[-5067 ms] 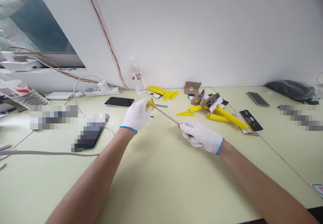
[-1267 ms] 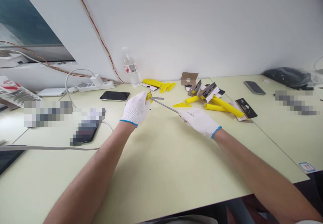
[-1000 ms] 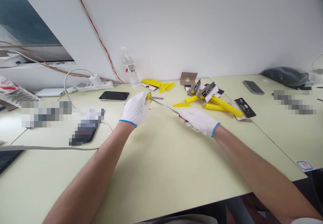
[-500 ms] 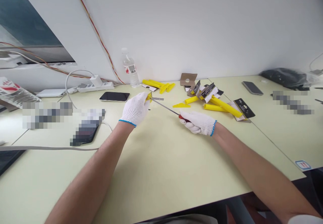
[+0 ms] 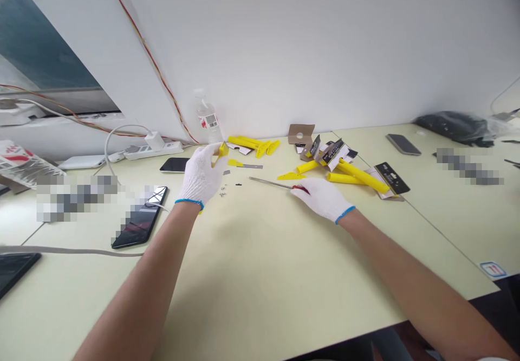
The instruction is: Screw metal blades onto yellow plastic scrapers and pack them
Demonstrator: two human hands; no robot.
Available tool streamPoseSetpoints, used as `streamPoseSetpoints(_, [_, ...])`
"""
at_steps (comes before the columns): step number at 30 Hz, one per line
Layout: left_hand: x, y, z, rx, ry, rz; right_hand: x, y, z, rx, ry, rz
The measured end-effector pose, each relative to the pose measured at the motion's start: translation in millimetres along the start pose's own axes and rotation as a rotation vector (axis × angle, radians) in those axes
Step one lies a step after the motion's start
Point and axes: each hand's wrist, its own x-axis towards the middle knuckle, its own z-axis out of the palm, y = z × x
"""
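Observation:
My left hand (image 5: 201,175), in a white glove, pinches a small yellow plastic part (image 5: 223,149) between thumb and fingers, just above the table. My right hand (image 5: 325,198), also gloved, is wrapped round the red handle of a screwdriver (image 5: 270,182). Its long shaft points left, and the tip is apart from the yellow part. Between the hands lie a thin metal blade (image 5: 252,166), a yellow piece (image 5: 234,162), several tiny screws (image 5: 222,193) and a small dark bit (image 5: 238,184). A flat yellow triangular piece (image 5: 291,176) rests near the screwdriver.
Yellow tubular handles (image 5: 368,178) and black card packaging (image 5: 390,179) are heaped at right. More yellow T-shaped tools (image 5: 247,142) lie by the wall, beside a water bottle (image 5: 208,117). Phones (image 5: 404,144), a power strip (image 5: 156,151) and cables surround the work area.
My left hand has moved left with the yellow part, away from the screwdriver tip. The screwdriver has dropped lower and flatter. Blade, yellow piece and screws now show on the table.

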Motion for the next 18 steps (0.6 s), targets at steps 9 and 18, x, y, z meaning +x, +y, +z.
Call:
streamPoseSetpoints(9, [-7, 24, -1.7, -0.195, -0.197, -0.057, -3, -46, -10, 0.015, 0.292, 0.052])
streamPoseSetpoints(18, [-24, 55, 19.0, -0.621, -0.15, -0.124, 13, -136, 8, 0.866, -0.322, 0.011])
